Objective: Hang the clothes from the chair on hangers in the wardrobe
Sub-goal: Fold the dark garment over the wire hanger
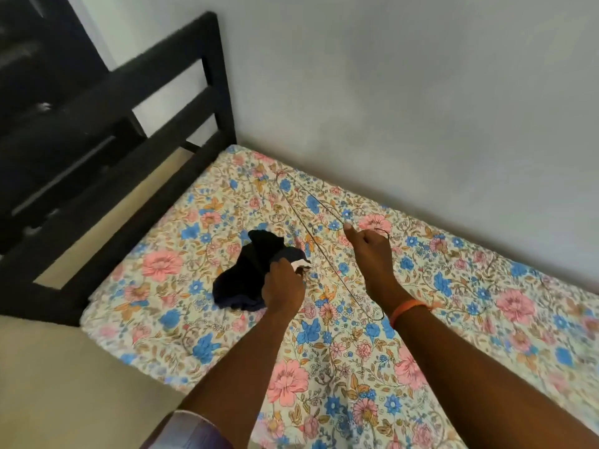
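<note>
Head view shows the left hand (282, 285) bunching a dark garment (246, 273) on the flowered bed (486, 303), likely steadying it for threading, while the right hand (372, 254) pinches a thin wire hanger (319, 218) near its hook, keeping the frame alongside.

A single head-worn wide-angle camera looks steeply down and forward, close above both hands, the floral bedsheet (340, 367) beneath them.
</note>
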Available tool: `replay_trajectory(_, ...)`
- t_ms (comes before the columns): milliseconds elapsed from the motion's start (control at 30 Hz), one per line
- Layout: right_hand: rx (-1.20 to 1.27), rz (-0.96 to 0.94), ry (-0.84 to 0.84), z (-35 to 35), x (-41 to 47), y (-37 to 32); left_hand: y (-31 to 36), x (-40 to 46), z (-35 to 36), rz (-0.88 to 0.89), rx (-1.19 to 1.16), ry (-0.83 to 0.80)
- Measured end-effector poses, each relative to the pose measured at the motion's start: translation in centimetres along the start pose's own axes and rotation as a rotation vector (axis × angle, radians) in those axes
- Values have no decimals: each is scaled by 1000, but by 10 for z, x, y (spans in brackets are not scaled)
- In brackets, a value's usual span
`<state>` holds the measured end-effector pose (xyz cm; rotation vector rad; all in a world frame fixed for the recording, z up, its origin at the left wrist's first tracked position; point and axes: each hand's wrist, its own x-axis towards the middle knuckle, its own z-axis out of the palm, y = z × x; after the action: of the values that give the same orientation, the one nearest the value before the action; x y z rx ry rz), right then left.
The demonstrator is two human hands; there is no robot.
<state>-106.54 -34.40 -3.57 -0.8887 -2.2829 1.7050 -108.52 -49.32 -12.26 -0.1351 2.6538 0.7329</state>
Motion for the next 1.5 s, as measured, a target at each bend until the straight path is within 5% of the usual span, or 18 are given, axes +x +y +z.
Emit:
replay_trajectory(300,-41,141,40,71,55,96,-53,100,97,134,555,27)
replay_trajectory(800,-2,188,77,14,34,113,-39,93,108,368,591,-56)
replay_trajectory(1133,47,215,129,9,22,121,-61,93,112,282,806,13)
replay_trajectory(1233,78,291,164,24,20,149,-69,109,125,317,616,-56)
replay_trajectory(1367,51,288,170,27,11,146,-39,109,84,174,-158,-99)
replay_trajectory(1500,38,224,120,12,7,91,20,86,5,319,-412,-199)
